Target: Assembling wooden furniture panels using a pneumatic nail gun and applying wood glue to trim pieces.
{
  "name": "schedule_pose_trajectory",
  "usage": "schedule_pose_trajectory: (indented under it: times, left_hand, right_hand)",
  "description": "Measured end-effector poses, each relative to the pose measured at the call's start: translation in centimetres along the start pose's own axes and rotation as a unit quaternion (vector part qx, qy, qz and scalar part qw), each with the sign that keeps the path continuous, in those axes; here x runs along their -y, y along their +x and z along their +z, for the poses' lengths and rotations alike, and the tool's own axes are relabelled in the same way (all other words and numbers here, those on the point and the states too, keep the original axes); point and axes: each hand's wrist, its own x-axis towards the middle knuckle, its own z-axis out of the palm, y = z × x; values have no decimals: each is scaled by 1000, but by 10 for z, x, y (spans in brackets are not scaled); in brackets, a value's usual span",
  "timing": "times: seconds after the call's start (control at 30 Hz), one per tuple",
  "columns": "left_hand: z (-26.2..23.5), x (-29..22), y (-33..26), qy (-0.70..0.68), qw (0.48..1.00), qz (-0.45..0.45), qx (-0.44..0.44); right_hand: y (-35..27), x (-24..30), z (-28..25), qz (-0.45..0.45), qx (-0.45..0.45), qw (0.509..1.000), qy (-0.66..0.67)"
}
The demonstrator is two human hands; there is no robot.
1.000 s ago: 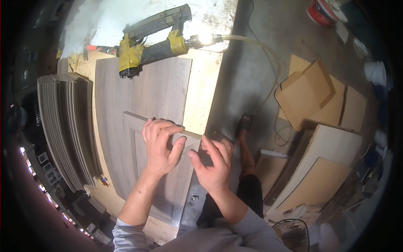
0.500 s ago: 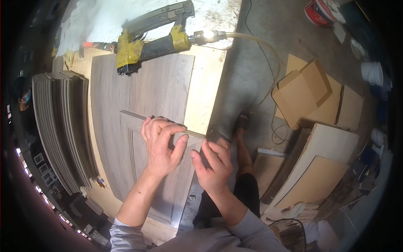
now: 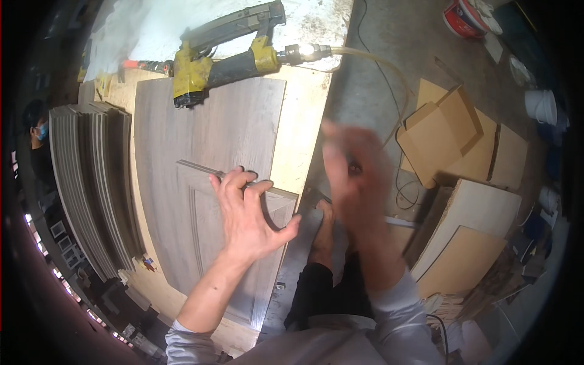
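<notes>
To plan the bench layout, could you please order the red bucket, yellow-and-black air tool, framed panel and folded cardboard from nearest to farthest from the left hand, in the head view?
1. Framed panel: touched by the left hand.
2. Yellow-and-black air tool: beyond the hand, near the top.
3. Folded cardboard: right, on the floor.
4. Red bucket: far upper right.

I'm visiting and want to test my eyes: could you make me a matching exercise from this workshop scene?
1. nail gun
2. left hand
3. right hand
4. cardboard

A. blurred, away from the wooden panel
B. light brown
C. touching the wooden panel
D. yellow and black

Pairs: 1-D, 2-C, 3-A, 4-B
</notes>
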Motion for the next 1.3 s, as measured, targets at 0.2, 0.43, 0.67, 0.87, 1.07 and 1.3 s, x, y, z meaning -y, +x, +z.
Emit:
schedule_pose_trajectory:
  times: [0.2, 0.43, 0.67, 0.87, 1.07, 1.3]
  left_hand:
    - [5, -1, 3, -14, 999, 22, -25]
    - [9, 1, 0, -10, 999, 30, -29]
    - [7, 3, -10, -6, 999, 36, -20]
    - [8, 6, -23, -9, 999, 41, -25]
    - [11, 3, -19, -1, 999, 54, -11]
    - [8, 2, -20, 20, 998, 61, -18]
  right_hand:
    - [120, 15, 73, -299, 93, 948, -56]
    - [133, 5, 127, -320, 246, 886, -229]
    - [106, 41, 42, -157, 233, 960, -7]
    - [42, 23, -74, -118, 219, 961, 121]
    - [-113, -52, -107, 254, 144, 840, 459]
    - [-204, -54, -51, 271, 140, 737, 603]
